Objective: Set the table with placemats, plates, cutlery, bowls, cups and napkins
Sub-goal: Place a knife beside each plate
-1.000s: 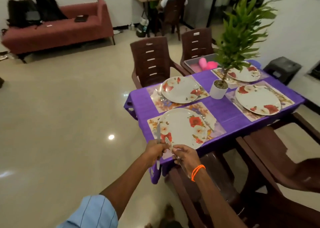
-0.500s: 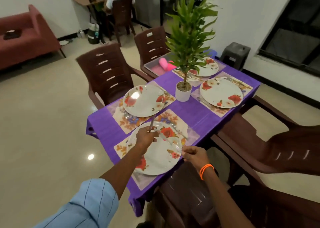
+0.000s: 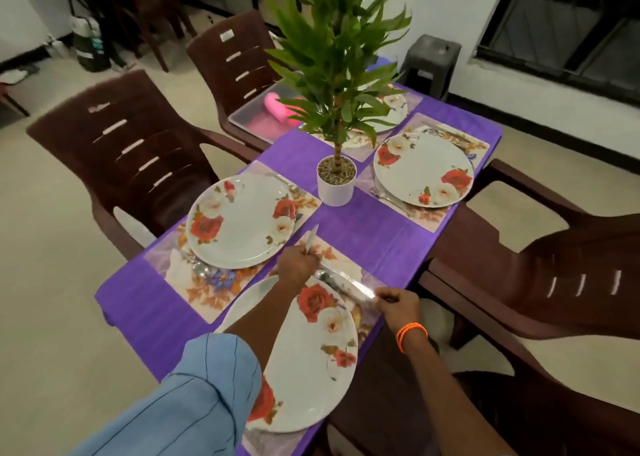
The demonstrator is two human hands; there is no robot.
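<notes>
The purple-clothed table [image 3: 377, 234] carries several floral placemats, each with a white rose-patterned plate. My left hand [image 3: 298, 265] reaches over the near plate [image 3: 311, 362] and grips a knife [image 3: 311, 236] whose blade points away toward the table's middle. My right hand [image 3: 398, 305] pinches the handle end of a spoon [image 3: 343, 284] that lies on the near placemat [image 3: 346, 265] beside the plate's far rim. Other plates sit at left [image 3: 239, 220] and right [image 3: 422, 168], each with cutlery beside it.
A potted plant in a white pot [image 3: 336, 185] stands at the table's centre. Brown plastic chairs surround the table: one at left [image 3: 131, 158], one at right [image 3: 554, 248]. A clear tray holding pink items [image 3: 263, 116] rests on the far left chair.
The view has closed in on the table. My left hand carried the knife past the near plate's far rim, and my right hand lowered the spoon onto the near placemat.
</notes>
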